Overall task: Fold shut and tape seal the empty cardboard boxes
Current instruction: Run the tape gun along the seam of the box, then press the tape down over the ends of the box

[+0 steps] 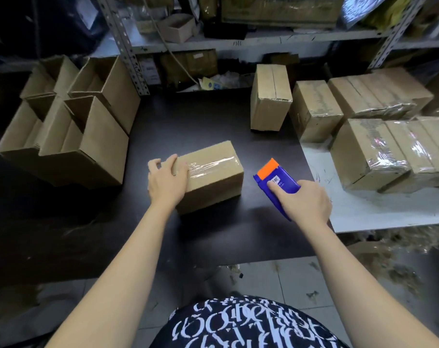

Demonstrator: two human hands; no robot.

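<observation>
Head view puts the box [213,182] I care about in the middle of the dark table [188,121], flaps folded shut, with a clear tape strip [208,165] running along its top seam. The left hand [167,183] clasps the box's left end, thumb up on the lid near the tape's end and fingers wrapped over the end face. I read that as pinning the box down and pressing the tape end flat. The right hand [306,199] is closed around the blue tape dispenser [278,179], thumb on its flat side and orange end pointing away. It is held just to the right of the box and clear of it, which suggests to me the strip is cut and this seam is done. Open boxes [70,136] stand stacked on the left, within reach of the left hand as the supply. Sealed boxes [371,151] are piled on the right, so work seems to flow left to right. I judge this box belongs with the right pile next.
</observation>
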